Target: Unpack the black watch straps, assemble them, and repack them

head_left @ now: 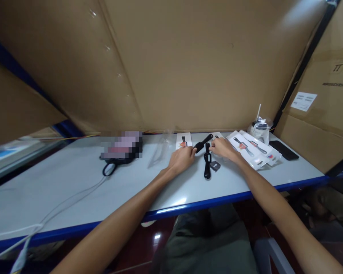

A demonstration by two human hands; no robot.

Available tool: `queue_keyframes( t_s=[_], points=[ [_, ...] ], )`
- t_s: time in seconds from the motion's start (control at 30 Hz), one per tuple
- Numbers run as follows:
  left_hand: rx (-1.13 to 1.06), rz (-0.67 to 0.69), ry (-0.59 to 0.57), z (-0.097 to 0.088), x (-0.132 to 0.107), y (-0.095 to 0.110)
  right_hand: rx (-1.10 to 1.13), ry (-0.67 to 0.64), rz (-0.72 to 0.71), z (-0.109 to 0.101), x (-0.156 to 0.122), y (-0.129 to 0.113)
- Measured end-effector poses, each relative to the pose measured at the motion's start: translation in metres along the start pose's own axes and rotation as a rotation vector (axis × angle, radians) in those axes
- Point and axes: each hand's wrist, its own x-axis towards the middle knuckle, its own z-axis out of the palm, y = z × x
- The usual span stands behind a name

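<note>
My left hand [183,156] is closed round one end of a black two-handled tool [203,143], which looks like a spokeshave and points up to the right. A second black spokeshave [207,169] lies lengthwise on the table between my hands. Beside it rests a flat grey plate [215,166] with a hole, like a blade. My right hand [222,147] is just right of the second spokeshave's upper end, its fingers curled together. Whatever they pinch is too small or hidden to make out.
Printed packs [247,150] overlap at the right, near a black phone [284,150] and a plastic-wrapped cup [260,129]. Behind my left hand stands a printed card [183,140], with clear plastic [160,150] beside it. A blurred-out device [121,146] and a cable [71,198] are left.
</note>
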Motion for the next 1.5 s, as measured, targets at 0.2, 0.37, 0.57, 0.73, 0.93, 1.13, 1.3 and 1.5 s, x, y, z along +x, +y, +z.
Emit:
queue_keyframes(
  t_s=[0.2, 0.37, 0.57, 0.73, 0.93, 1.13, 1.3, 1.5],
  points=[
    [0.051, 0.022, -0.044, 0.001, -0.004, 0.004, 0.014, -0.044, -0.018, 0.007, 0.003, 0.0],
    [0.031, 0.009, -0.035, -0.001, -0.005, 0.005, 0.069, -0.001, -0.028, 0.013, 0.004, 0.0],
    [-0.009, -0.012, -0.019, 0.001, -0.001, 0.003, 0.121, 0.01, -0.039, 0.01, 0.004, 0.002],
    [-0.145, -0.103, 0.073, -0.002, 0.009, -0.009, 0.108, 0.047, 0.017, 0.002, 0.003, 0.004],
    [-0.068, -0.237, 0.099, -0.001, 0.018, -0.033, 0.097, 0.122, 0.119, 0.003, 0.008, 0.01],
    [0.024, -0.255, 0.049, 0.0, 0.017, -0.04, 0.092, 0.111, 0.115, 0.011, 0.01, 0.009],
    [0.03, -0.233, 0.095, -0.004, 0.014, -0.038, 0.092, 0.1, 0.097, 0.01, 0.006, 0.006],
    [-0.26, -0.124, 0.205, 0.0, 0.018, -0.034, 0.151, 0.13, 0.101, 0.012, 0.007, 0.003]
  ],
)
